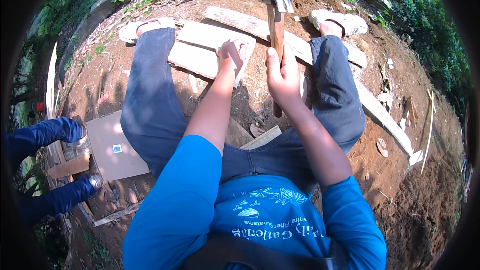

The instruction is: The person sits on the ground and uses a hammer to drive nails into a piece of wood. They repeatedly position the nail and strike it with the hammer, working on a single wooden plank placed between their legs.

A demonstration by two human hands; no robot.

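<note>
Closest, at the bottom middle of the frame, is the person's blue shirt (270, 205). Further up, right of the middle, the right hand (284, 72) is wrapped tight around the wooden handle of a hammer (276, 30), its metal head up. Near it, at upper middle, the left hand (233, 52) rests on two pale boards (200, 35), fingers bent. I cannot tell if it pinches something small. A long board (235, 20) lies just past them on the dirt.

A crooked swing could smack the left hand, because it sits so near. Bumpy dirt could make the boards wobble.

The shirt has white words and pictures, upside down. At left, the cardboard (102, 165) has a tiny square label (117, 148), too small to read.
</note>
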